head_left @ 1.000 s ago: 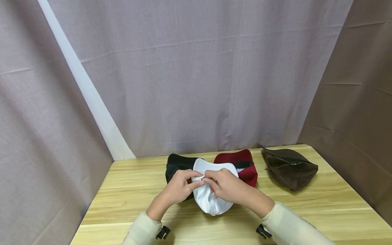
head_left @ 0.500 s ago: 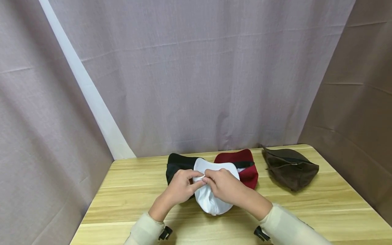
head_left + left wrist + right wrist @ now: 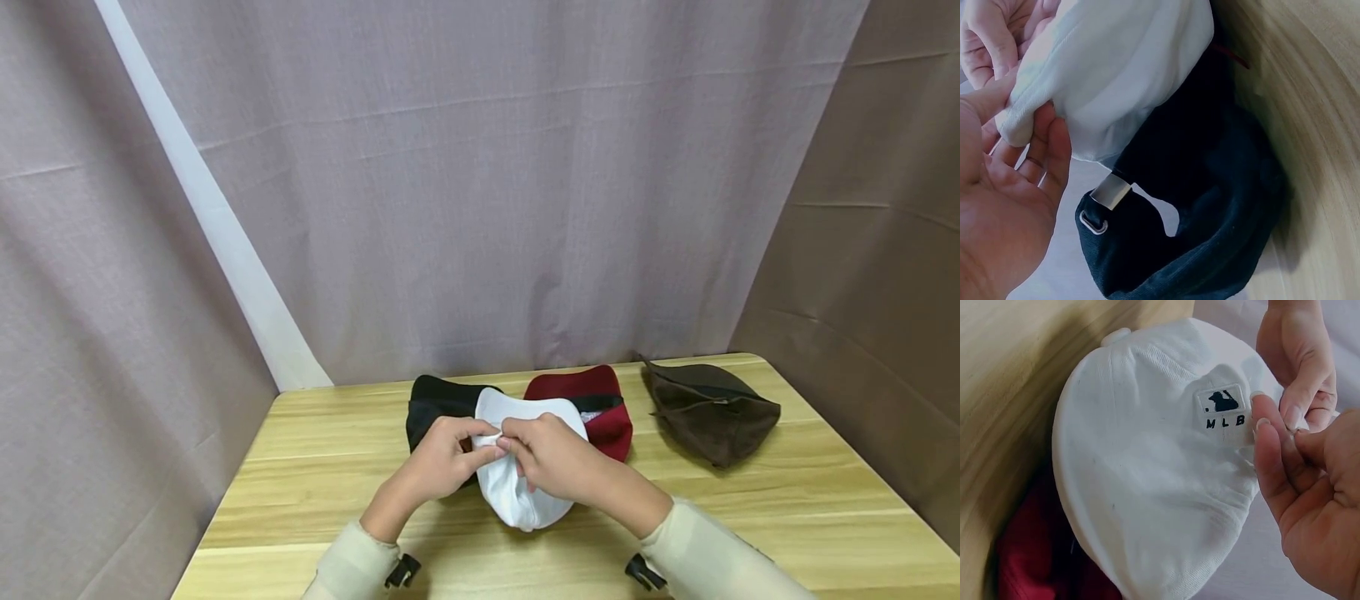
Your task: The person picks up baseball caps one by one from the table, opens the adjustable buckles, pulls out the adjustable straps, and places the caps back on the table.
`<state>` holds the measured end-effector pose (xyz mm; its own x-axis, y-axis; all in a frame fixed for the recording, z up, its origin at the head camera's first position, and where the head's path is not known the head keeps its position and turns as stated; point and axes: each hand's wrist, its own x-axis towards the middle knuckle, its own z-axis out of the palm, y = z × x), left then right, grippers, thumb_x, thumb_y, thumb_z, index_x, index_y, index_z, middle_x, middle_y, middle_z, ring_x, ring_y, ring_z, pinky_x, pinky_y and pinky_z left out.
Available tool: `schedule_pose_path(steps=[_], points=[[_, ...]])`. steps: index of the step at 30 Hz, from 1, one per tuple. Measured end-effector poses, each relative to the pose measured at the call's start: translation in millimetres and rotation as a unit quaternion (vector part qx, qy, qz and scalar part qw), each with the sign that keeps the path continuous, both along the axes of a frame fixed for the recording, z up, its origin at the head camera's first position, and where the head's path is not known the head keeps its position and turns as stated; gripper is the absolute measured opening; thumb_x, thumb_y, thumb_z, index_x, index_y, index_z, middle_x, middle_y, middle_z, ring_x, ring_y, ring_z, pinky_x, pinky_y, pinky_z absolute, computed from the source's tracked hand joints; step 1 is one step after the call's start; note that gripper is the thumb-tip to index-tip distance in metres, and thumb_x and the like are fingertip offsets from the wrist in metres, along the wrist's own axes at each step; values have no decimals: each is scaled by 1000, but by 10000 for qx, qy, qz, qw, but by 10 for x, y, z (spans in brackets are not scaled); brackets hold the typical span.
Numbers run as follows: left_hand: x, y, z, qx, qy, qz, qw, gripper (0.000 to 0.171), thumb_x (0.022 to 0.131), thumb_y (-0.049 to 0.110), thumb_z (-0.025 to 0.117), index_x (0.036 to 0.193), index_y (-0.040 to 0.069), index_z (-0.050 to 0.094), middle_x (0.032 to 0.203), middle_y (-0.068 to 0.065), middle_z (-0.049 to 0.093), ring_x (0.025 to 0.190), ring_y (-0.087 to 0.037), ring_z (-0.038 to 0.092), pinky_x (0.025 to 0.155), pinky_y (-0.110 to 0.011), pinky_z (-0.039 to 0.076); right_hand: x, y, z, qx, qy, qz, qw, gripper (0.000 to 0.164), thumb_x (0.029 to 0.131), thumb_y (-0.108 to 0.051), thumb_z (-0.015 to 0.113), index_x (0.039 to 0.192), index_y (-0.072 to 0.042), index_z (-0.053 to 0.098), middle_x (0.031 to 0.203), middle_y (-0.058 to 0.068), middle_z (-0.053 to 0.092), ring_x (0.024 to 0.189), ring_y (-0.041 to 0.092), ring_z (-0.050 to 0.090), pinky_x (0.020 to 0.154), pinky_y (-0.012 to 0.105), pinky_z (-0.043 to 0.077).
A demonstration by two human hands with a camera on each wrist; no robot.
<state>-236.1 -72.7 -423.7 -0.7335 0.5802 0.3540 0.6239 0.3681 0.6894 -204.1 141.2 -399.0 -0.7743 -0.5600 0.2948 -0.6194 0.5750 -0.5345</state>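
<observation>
White cap (image 3: 1160,459) lay just below and right of center in the head view, brim toward the top of the frame, crown toward the bottom, partly covering its neighbors. Judged light, soft and limp in the crown, where the cloth creased; brim likely stiffer; cotton-like weave suggested little slip and little risk of breakage. Best hold judged to be a fingertip pinch on the edge or on the brim, since the crown would probably fold under a broad grasp. Left grip (image 3: 438,458) pinched the cap's edge between thumb and fingers; right grip (image 3: 558,458) pinched the same edge just beside it, fingertips nearly meeting; the exact detail between them was hidden. Black cap (image 3: 435,404) sat behind, to the left, its metal buckle (image 3: 1111,190) plain in the left wrist view; red cap (image 3: 609,429) sat to the right; brown cap (image 3: 716,421) lay apart at the right of the frame, all on the wooden table (image 3: 322,467). Compared with half a second earlier: crown end slightly lower in the frame, lower fingers of the right grip more exposed, both pinches and the other caps essentially unchanged.
</observation>
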Motion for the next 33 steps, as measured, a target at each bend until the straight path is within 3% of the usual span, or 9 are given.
schedule_pose_path(steps=[12,19,24,29,33], points=[[1,-15,11,136,-281,-47,9995,14,97,16,78,109,12,83,96,-4,81,69,3,55,63,-19,50,-68,80,17,-52,-194,517,9985,27,109,-12,59,83,-10,59,64,0,66,48,-9,57,58,16,52],[11,-16,6,97,-201,31,9997,13,97,18,78,108,12,83,98,-4,81,71,2,57,65,-20,52,-107,112,-29,-213,-286,689,9970,27,110,-13,58,83,-10,60,65,1,66,48,-7,58,58,18,55],[10,-14,15,162,-50,184,9997,15,96,14,79,110,11,84,103,-4,83,75,2,60,69,-20,54,-53,59,-52,-106,152,139,9997,26,111,-20,58,86,-14,61,59,-9,56,48,-11,48,54,16,46],[29,17,37,131,152,412,9990,16,97,17,78,111,10,83,100,-5,83,67,3,55,61,-19,50,40,-72,-36,166,623,-733,9952,21,110,-19,59,90,-12,62,60,-11,45,51,-4,34,47,17,33],[55,59,43,-130,590,671,9959,16,98,20,78,109,11,83,95,-4,81,62,4,51,59,-18,47,112,-168,-8,388,635,-1374,9877,18,108,-16,62,91,-10,62,60,-8,46,52,3,38,47,21,32]])
